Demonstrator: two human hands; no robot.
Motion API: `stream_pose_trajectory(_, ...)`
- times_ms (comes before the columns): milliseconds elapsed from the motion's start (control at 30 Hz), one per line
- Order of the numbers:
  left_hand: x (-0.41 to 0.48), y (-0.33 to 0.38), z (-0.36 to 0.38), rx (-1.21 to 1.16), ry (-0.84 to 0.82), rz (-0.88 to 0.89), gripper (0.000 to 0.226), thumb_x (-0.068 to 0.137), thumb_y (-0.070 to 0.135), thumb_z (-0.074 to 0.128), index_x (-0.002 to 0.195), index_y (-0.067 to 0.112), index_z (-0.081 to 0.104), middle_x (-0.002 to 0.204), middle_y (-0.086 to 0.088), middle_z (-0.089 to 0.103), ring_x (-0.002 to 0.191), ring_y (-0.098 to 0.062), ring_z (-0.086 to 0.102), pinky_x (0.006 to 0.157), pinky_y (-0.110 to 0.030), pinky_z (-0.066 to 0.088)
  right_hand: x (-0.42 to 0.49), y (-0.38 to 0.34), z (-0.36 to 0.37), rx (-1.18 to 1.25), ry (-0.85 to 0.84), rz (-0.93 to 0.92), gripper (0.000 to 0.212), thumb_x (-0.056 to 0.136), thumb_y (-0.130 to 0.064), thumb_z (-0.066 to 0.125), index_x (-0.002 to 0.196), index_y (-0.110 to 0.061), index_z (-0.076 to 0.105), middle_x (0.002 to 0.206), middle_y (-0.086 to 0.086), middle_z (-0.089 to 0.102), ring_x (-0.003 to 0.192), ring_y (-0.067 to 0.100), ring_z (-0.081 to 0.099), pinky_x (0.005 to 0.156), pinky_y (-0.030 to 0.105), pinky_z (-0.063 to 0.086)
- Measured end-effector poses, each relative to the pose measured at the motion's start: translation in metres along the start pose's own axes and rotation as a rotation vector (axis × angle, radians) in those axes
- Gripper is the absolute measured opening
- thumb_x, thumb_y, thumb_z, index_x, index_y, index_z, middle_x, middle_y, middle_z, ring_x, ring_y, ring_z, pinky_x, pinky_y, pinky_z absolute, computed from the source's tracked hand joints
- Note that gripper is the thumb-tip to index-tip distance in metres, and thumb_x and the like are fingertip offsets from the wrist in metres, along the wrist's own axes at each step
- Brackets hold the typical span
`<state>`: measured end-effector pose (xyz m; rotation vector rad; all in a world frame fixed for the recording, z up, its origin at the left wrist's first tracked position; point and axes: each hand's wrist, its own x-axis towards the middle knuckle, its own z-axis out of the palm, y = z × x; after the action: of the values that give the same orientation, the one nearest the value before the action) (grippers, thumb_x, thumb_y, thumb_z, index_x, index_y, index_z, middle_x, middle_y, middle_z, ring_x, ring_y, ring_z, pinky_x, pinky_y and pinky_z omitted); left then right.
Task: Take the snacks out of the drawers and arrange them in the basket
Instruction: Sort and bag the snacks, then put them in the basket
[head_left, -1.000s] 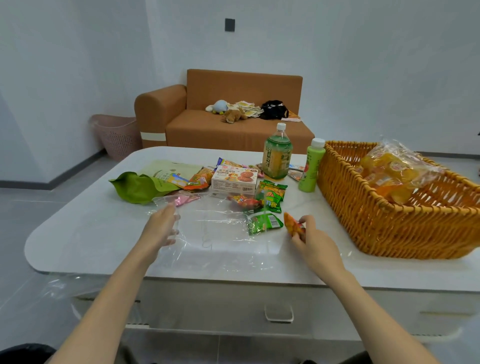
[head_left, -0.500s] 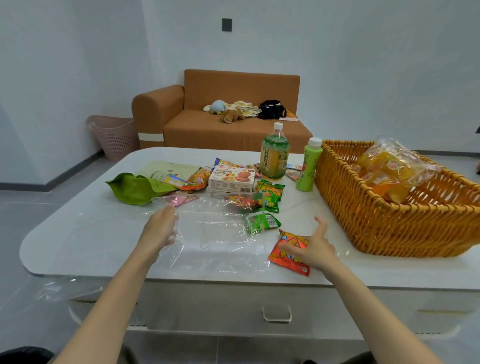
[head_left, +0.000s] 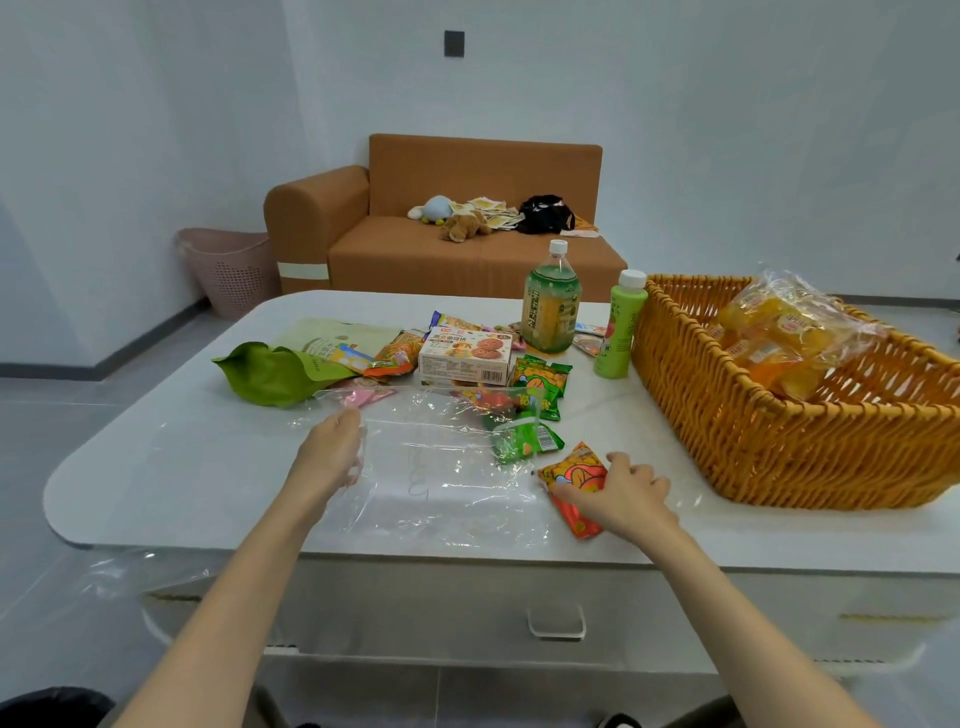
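Snack packet (head_left: 571, 480), one, near table (head_left: 156, 467) front edge: right hand (head_left: 631, 493) fingers curled over it. Left hand (head_left: 332, 452) fingers pinch one clear bag (head_left: 441, 467). One large bottle (head_left: 551, 312), one small bottle (head_left: 618, 332) beside one basket (head_left: 779, 426).

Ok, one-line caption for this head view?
Right hand grips an orange snack packet near the wicker basket; left hand holds a clear plastic bag.
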<state>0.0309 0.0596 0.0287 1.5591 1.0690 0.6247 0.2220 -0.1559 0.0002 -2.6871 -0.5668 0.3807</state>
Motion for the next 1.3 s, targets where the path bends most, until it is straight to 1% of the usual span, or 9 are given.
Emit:
stream_pose_trajectory(133, -0.001, 0.001, 0.002, -0.01, -0.015, -0.026, 0.027, 0.101, 0.044, 0.032, 0.091, 0.025, 0.048, 0.095, -0.001, 0.05, 0.085, -0.024, 0.048, 0.065, -0.03, 0.039, 0.006, 0.002, 0.003, -0.024, -0.003, 0.05, 0.092, 0.063, -0.065, 0.074, 0.129, -0.01, 0.041, 0.13, 0.01, 0.044, 0.124, 0.03, 0.04, 0.094, 0.041, 0.04)
stream_pose_trajectory(267, 0.0, 0.002, 0.0, -0.007, -0.014, -0.053, 0.036, 0.098, 0.055, 0.031, 0.112, 0.025, 0.045, 0.105, -0.001, 0.054, 0.091, -0.026, 0.056, 0.073, -0.033, 0.043, 0.011, 0.008, -0.005, 0.181, 0.162, -0.059, 0.059, 0.062, -0.043, 0.083, 0.102, -0.011, 0.054, 0.103, 0.008, 0.062, 0.096, 0.029, 0.061, 0.071, 0.034, 0.048)
stream_pose_trajectory(367, 0.001, 0.002, -0.002, 0.0, -0.013, -0.059, 0.048, 0.097, 0.058, 0.028, 0.134, 0.03, 0.041, 0.118, -0.001, 0.053, 0.103, -0.029, 0.058, 0.082, -0.038, 0.046, 0.001, 0.006, -0.022, 0.602, 0.206, -0.193, 0.036, 0.065, -0.025, 0.086, 0.089, -0.016, 0.06, 0.082, 0.005, 0.066, 0.074, 0.023, 0.064, 0.055, 0.036, 0.055)
stream_pose_trajectory(467, 0.002, 0.002, -0.001, -0.03, -0.016, -0.072, 0.05, 0.098, 0.057, 0.028, 0.135, 0.026, 0.041, 0.122, -0.003, 0.054, 0.105, -0.03, 0.057, 0.086, -0.041, 0.046, -0.014, 0.0, -0.043, 0.881, 0.097, -0.314, 0.028, 0.07, -0.023, 0.084, 0.092, -0.016, 0.068, 0.076, 0.004, 0.068, 0.061, 0.014, 0.054, 0.042, 0.024, 0.039)
stream_pose_trajectory(567, 0.0, 0.003, 0.0, -0.069, -0.034, -0.082, 0.05, 0.096, 0.06, 0.031, 0.132, 0.027, 0.042, 0.123, -0.005, 0.056, 0.1, -0.029, 0.059, 0.089, -0.042, 0.048, -0.021, -0.002, -0.045, 0.767, 0.018, -0.423, 0.027, 0.067, -0.026, 0.086, 0.087, -0.017, 0.07, 0.065, -0.003, 0.065, 0.05, 0.004, 0.051, 0.041, 0.018, 0.035)
stream_pose_trajectory(733, -0.004, 0.004, 0.005, -0.064, -0.115, -0.071, 0.048, 0.099, 0.053, 0.033, 0.14, 0.028, 0.038, 0.129, -0.004, 0.058, 0.099, -0.028, 0.062, 0.084, -0.039, 0.051, -0.015, -0.007, -0.03, 0.458, 0.033, -0.462, 0.043, 0.053, -0.035, 0.092, 0.086, -0.024, 0.066, 0.075, -0.005, 0.068, 0.067, 0.011, 0.064, 0.056, 0.022, 0.051)
stream_pose_trajectory(967, -0.019, 0.005, 0.03, -0.046, -0.306, -0.065, 0.051, 0.097, 0.06, 0.031, 0.144, 0.04, 0.029, 0.13, -0.005, 0.058, 0.096, -0.025, 0.066, 0.081, -0.035, 0.054, -0.024, -0.036, -0.012, 0.437, -0.141, -0.582, 0.04, 0.057, -0.034, 0.091, 0.088, -0.022, 0.07, 0.088, -0.003, 0.069, 0.08, 0.01, 0.065, 0.066, 0.022, 0.054)
stream_pose_trajectory(1133, -0.019, 0.005, 0.045, -0.074, -0.36, -0.118, 0.055, 0.092, 0.068, 0.03, 0.14, 0.041, 0.036, 0.124, -0.012, 0.058, 0.095, -0.026, 0.061, 0.09, -0.04, 0.051, -0.027, -0.055, -0.002, 0.833, -0.343, -0.492, 0.041, 0.071, -0.006, 0.082, 0.107, -0.01, 0.061, 0.101, 0.01, 0.07, 0.086, 0.016, 0.069, 0.066, 0.023, 0.056)
stream_pose_trajectory(1300, -0.016, 0.006, 0.049, -0.026, -0.31, -0.125, 0.056, 0.093, 0.069, 0.025, 0.135, 0.035, 0.04, 0.115, -0.004, 0.056, 0.106, -0.023, 0.053, 0.086, -0.037, 0.044, -0.024, -0.06, 0.008, 0.588, -0.399, -0.584, 0.034, 0.087, -0.002, 0.065, 0.117, -0.002, 0.05, 0.093, -0.004, 0.059, 0.071, -0.007, 0.06, 0.061, 0.009, 0.048)
